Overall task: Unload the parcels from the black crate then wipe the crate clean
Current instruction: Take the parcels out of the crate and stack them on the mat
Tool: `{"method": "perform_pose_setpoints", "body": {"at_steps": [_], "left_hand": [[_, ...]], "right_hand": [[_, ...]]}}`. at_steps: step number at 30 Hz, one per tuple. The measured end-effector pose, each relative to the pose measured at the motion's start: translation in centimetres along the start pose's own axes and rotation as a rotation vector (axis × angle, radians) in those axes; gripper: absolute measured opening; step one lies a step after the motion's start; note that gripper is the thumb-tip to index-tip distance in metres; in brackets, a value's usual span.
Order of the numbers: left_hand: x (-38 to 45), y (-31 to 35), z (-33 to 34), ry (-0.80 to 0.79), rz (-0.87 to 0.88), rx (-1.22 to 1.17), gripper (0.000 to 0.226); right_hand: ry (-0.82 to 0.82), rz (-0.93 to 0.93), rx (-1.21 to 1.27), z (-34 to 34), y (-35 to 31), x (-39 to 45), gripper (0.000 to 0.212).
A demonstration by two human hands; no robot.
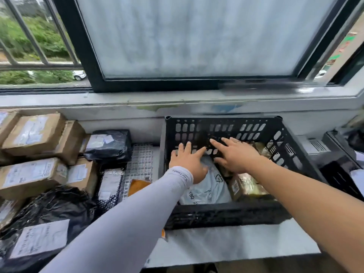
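Both my hands reach into the black crate, fingers spread, gripping nothing. Left hand over the grey mailer, whose long axis runs far wall to near wall; right hand beside it, toward the crate's far wall.

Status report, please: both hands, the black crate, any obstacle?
Left hand and right hand open, inside black crate. White parcel and brown parcel not unloaded. No obstacle seen.

Black crate with a slotted pattern; inside, under the grips, a pale grey bag and brown box. Lilac sleeve; brown cartons.
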State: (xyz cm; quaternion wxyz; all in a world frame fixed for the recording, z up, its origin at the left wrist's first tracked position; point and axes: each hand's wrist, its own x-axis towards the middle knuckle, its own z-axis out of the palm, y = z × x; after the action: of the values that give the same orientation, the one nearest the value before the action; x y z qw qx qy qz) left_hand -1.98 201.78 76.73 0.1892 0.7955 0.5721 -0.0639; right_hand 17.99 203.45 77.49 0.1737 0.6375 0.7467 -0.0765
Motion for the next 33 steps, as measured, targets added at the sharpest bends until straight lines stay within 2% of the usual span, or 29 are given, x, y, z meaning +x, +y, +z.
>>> {"method": "perform_pose_setpoints", "body": {"at_steps": [5,11,18,24,30,33], "left_hand": [[3.5,0.6,2.4,-0.146,-0.16,-0.006,0.086],[5.3,1.4,6.1,-0.266,-0.25,0.004,0.103],[6.3,0.5,9.5,-0.473,-0.325,0.041,0.131],[7.7,-0.9,11.0,-0.533,-0.308,0.071,0.144],[8.4,-1.4,12.6,-0.562,-0.306,0.102,0.148],[8.7,-1.3,12.8,-0.576,-0.304,0.101,0.147]], "right_hand": [[-0.061,-0.15,0.011,3.1,1.4,3.4,0.08],[-0.127,-0.284,0.081,7.9,0.4,5.9,0.094],[-0.267,-0.336,0.061,12.2,-0.6,6.9,0.128],[-0.367,-0.34,0.025,13.8,-0.9,7.3,0.153],[-0.443,-0.371,-0.006,15.0,-1.2,8.1,0.159],[-0.448,-0.376,-0.02,15.4,-1.6,8.2,0.155]]}}
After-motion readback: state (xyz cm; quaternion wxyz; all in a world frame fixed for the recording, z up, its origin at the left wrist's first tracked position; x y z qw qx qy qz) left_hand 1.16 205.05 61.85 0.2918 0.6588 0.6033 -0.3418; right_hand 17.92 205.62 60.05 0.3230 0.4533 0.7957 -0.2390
